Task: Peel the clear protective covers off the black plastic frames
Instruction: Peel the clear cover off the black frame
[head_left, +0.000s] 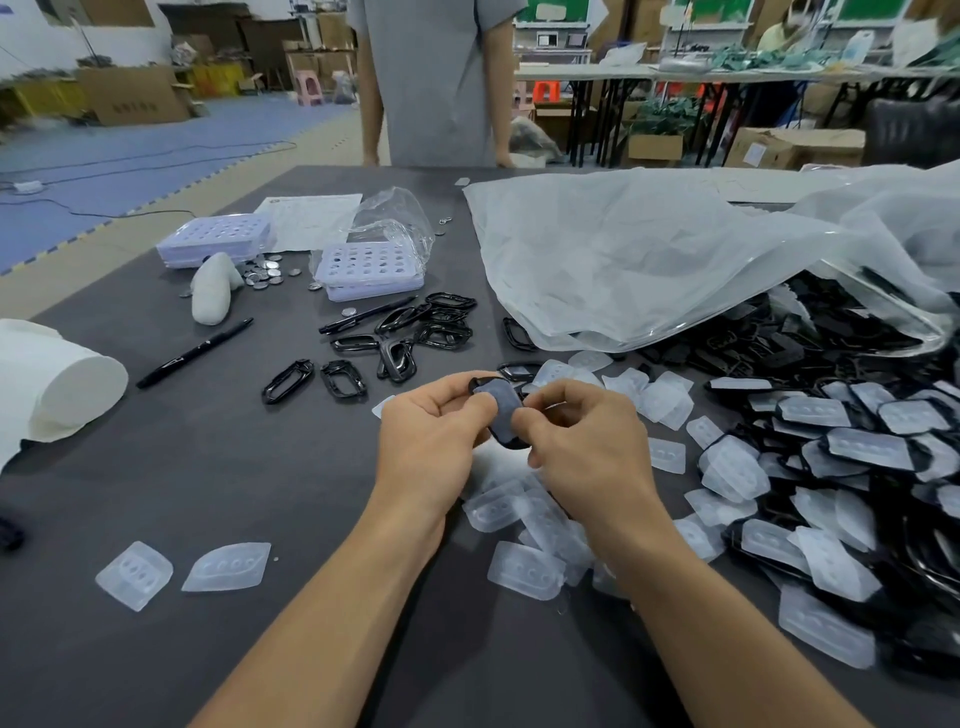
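just below the centre of the frame, both hands hold one black frame (506, 439) above the table (234, 467). the left hand (434, 431) has its grip closed on the frame's left edge, with the thumb laid on the clear cover (501, 395) seated in it, likely to steady the piece. the right hand (582, 441) pinches the lower right edge in a narrow grip and seems to be working at the cover's rim to lift it. the hands sit between the heaps, which suits the flow. covered frames (857, 467) spill from a plastic bag (649, 260) at the right. bare frames (415, 332) lie grouped in the upper middle, and shed covers (524, 519) lie right under the wrists. this cover looks not yet peeled.
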